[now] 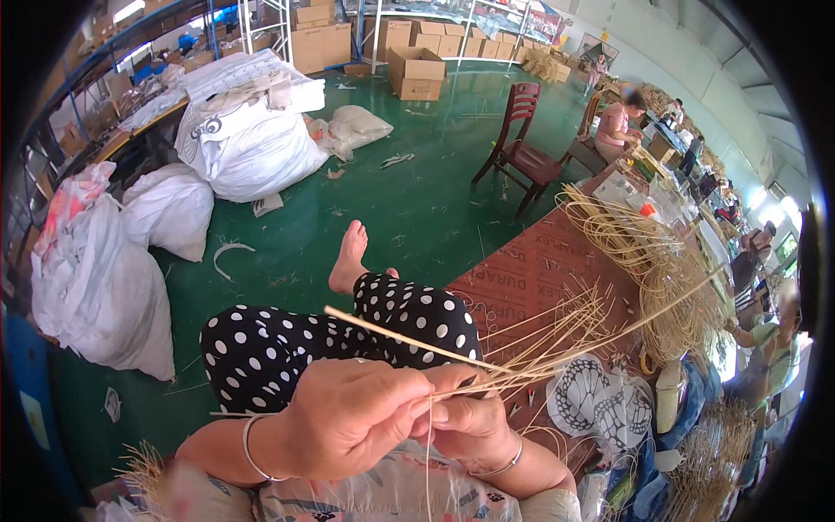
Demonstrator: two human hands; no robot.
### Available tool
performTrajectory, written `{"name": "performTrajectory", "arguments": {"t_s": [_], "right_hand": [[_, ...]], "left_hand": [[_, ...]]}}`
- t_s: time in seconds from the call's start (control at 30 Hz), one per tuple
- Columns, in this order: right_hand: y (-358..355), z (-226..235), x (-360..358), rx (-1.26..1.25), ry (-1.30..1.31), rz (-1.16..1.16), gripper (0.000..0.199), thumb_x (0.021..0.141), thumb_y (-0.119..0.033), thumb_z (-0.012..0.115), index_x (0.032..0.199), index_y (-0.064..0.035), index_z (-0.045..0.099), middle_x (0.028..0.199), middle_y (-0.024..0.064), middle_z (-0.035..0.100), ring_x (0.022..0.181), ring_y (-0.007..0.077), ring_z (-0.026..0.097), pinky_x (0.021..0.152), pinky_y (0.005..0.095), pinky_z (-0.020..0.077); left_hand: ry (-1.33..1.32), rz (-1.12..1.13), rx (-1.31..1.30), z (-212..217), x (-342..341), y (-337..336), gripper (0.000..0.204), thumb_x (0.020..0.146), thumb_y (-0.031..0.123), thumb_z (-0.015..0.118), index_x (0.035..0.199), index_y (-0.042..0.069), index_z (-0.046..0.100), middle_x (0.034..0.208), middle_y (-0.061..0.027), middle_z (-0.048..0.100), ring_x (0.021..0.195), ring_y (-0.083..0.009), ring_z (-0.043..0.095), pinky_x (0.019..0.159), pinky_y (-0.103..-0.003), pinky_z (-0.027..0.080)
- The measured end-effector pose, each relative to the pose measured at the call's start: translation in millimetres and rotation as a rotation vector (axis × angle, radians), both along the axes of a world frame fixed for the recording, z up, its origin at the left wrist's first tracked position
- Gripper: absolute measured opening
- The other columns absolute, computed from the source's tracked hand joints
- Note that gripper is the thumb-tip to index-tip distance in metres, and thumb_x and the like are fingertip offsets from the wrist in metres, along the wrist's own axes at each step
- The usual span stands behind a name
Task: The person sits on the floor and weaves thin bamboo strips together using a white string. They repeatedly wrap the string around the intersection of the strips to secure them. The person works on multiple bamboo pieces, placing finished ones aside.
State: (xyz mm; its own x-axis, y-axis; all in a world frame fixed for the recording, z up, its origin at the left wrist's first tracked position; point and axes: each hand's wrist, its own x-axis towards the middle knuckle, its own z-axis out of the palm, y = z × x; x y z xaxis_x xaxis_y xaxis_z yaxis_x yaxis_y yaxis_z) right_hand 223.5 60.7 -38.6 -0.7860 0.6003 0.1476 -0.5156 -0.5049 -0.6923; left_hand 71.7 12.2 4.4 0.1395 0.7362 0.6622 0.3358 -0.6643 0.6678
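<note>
While both hands meet in front of the person's body, the left hand (348, 418) lies over the right hand (465, 426), and the two are touching each other. The left hand's fingers (409, 396) are pinched narrow around a bundle of thin cane strips (531, 352) — the right hand's fingers are curled closed under the same bundle, just below the pinch. From the hands the strips fan out up and to the right; one longer strip (391, 335) goes up and to the left, across the knee in polka-dot trousers (287, 344). One thin strip hangs straight down from the pinch.

Each wrist wears a silver bangle (250, 452). Beyond the hands, the bare foot (350, 257) rests on the green floor (417, 200). To the right of the hands lies a reddish-brown board (531, 274), and further right a big loose coil of cane (652, 252). Far left of the hands stand white filled sacks (243, 148). Well above the hands there is a dark red wooden chair (522, 143) — behind it another person (619, 122) sits at a long table.
</note>
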Motion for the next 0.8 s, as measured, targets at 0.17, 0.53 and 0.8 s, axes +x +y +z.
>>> {"name": "performTrajectory", "arguments": {"t_s": [0.17,0.53,0.8], "right_hand": [[-11,-4,2,0.476,-0.089,-0.370,0.008,0.076,0.000,0.060,0.084,0.0012,0.060,0.072,0.0084,0.059,0.061,0.0144,0.054,0.051,0.0256,0.0425],[-10,19,17,1.165,-0.271,-0.586,0.018,0.079,-0.015,0.062,0.084,0.0013,0.056,0.069,0.0095,0.058,0.057,0.0211,0.056,0.051,0.0304,0.0446],[8,-9,5,0.442,-0.126,-0.371,0.026,0.079,-0.012,0.064,0.101,0.0028,0.059,0.074,0.0060,0.058,0.066,0.0117,0.053,0.059,0.0241,0.0427]], "left_hand": [[0.297,0.153,0.159,2,-4,-1,0.017,0.071,0.002,0.061,0.087,0.001,0.055,0.058,-0.0048,0.053,0.043,-0.0170,0.051,0.038,-0.027,0.037],[0.265,0.140,0.078,-4,-8,-6,0.019,0.065,0.000,0.062,0.083,0.003,0.056,0.055,-0.0018,0.046,0.043,-0.0163,0.048,0.038,-0.027,0.036],[-0.144,-0.229,-0.435,0,-9,-6,0.004,0.078,0.001,0.057,0.080,-0.002,0.059,0.060,-0.0031,0.057,0.049,-0.0057,0.050,0.043,-0.021,0.039]]}}
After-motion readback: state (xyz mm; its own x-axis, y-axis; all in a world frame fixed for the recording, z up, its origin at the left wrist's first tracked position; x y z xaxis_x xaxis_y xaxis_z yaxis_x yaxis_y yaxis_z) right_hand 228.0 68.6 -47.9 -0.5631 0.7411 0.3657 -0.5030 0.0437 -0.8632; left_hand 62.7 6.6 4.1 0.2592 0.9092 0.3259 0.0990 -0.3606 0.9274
